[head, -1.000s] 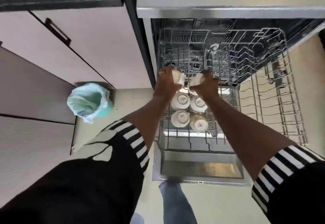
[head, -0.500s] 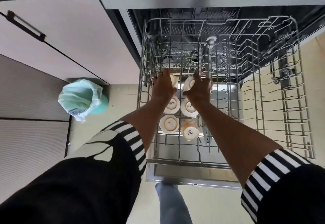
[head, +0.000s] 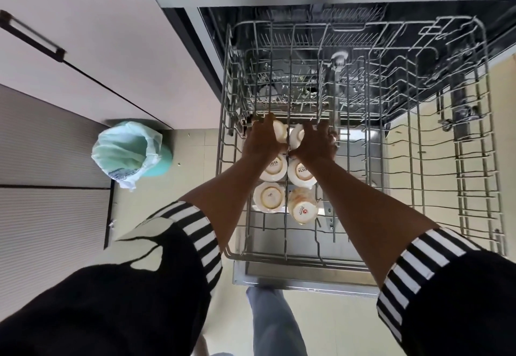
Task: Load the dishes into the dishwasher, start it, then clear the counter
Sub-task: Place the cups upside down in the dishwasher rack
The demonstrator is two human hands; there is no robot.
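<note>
Rack [head: 229, 104] loading, left edge.
Left hand [head: 262, 142] grips left cup [head: 280, 131], right hand [head: 315, 145] right cup [head: 296, 135]; both just beyond four seated cups [head: 273, 170].

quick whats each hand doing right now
Left hand: holding a white cup.
Right hand: holding a second white cup beside it.

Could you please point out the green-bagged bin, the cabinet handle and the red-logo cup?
green-bagged bin [head: 127, 150]: head view, on the bag's side.
cabinet handle [head: 33, 36]: head view, middle of the bar.
red-logo cup [head: 303, 210]: head view, on its printed side.
</note>
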